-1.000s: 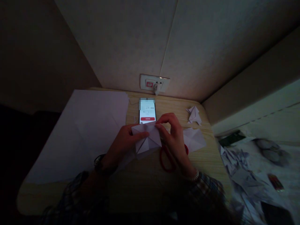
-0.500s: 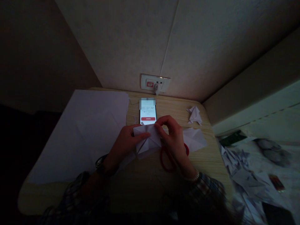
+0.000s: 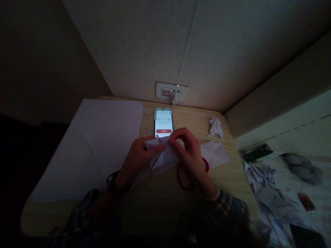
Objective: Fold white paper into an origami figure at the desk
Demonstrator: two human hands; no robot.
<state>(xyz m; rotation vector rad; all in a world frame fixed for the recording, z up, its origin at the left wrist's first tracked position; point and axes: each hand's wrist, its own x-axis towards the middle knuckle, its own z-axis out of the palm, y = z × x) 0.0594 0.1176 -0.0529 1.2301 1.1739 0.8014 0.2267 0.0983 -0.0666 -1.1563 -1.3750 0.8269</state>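
Observation:
A partly folded piece of white paper is held between both hands, above the middle of the table. My left hand grips its left side, thumb lying across the top face. With thumb and index finger, my right hand pinches the paper's upper right edge. Under my right hand and wrist lie scissors with red handles, their blades hidden. Another creased sheet of white paper rests just right of that hand. Beyond the hands, a phone with a lit screen lies on the table.
A stack of large white sheets covers the left of the wooden table. A folded paper frog sits at the back right. A plug is in the wall socket. Many folded papers lie on a lower surface at right.
The held paper has tilted slightly, and its upper face shows less between my hands. My right fingers have shifted a little left along its edge. The phone's displayed digits have changed.

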